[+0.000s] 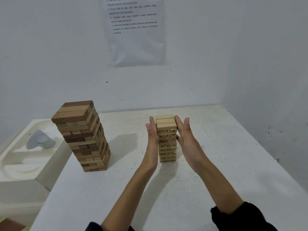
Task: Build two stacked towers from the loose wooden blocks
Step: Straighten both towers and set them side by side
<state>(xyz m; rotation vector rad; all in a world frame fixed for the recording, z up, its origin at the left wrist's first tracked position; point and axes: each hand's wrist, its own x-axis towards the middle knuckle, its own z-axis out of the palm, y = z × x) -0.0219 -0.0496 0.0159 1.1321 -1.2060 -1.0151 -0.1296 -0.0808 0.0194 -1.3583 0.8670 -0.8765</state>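
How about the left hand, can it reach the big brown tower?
Probably yes. The left hand touches the small tower, and only bare table lies between it and the big brown tower.

large tower [83, 135] left on table [216, 164], small tower [167, 139] right, between hands

White table [233, 155], dark tower [83, 139], pale tower [167, 125].

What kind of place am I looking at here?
Probably a bare test room set up for a stacking exercise: white table in a white-walled corner, printed instruction sheet on the wall, darker block tower, paler numbered tower.
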